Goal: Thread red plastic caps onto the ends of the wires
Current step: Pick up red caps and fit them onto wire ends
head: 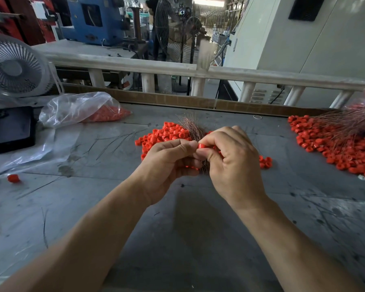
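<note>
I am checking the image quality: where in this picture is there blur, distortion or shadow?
Head view: the railing bows from wide-angle distortion; the wire bundle at the right edge is blurred; both hands, left hand, right hand, are sharp and cast a soft shadow on the table.

No readable text, label, brand, number or sign is to be found anywhere in view. The blue machine [93,20] beyond the railing [177,69] carries plates and fittings, but no lettering on them can be made out. Nothing legible is shown on the white cabinet [303,39] right of that machine, and the dark phone [12,129] lying below and left of it bears no marking that can be read.
</note>
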Demonstrator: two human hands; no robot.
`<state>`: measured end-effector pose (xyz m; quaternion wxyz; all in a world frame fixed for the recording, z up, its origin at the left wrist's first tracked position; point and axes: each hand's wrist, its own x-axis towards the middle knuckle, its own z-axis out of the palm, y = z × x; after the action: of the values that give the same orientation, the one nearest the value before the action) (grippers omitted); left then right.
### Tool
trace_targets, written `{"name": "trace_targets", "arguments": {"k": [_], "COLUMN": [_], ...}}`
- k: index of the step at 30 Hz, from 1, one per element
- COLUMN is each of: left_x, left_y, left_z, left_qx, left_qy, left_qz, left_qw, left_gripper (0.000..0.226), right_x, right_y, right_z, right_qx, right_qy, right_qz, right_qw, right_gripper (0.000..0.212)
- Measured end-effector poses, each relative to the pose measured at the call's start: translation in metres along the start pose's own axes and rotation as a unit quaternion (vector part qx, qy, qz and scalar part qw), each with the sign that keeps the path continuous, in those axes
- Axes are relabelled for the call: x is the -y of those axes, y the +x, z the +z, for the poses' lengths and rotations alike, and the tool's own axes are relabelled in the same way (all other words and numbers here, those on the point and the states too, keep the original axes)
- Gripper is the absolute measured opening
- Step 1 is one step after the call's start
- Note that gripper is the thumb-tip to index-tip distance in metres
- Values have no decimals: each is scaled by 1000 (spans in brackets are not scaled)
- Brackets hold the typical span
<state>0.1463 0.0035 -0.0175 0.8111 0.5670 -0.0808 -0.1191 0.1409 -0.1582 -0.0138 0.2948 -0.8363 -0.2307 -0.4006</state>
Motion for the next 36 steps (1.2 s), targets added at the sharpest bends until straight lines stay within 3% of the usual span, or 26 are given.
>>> {"name": "trace_targets", "arguments": {"k": [4,8,13,21,31,36], "left_x": [-2,-2,-4,-2,3,1], "left_y": [1,0,0,2,7,6], "left_z": [-2,-1,-1,-3,-9,-7], "left_qx": [-10,-22,-40,-34,-77,-74], "left_qy": [-19,-18,-14,-6,33,52], "left_qz": [13,33,47,52,78,103], "left_qw": [1000,999,998,998,993,991], "left_gripper": [14,25,12,38,25,17], "right_x": [3,5,7,6,2,4], "right_y": [2,1,1,0,-1,-4], "right_z": [-3,-3,-1,0,2,3], "right_qx": [18,38,36,50,66,76], "right_qy": [-14,-4,49,131,124,200], "right_qz": [8,18,38,75,93,189], "right_qw": [1000,999,997,987,986,958], "right_gripper": [9,7,15,19,17,20]}}
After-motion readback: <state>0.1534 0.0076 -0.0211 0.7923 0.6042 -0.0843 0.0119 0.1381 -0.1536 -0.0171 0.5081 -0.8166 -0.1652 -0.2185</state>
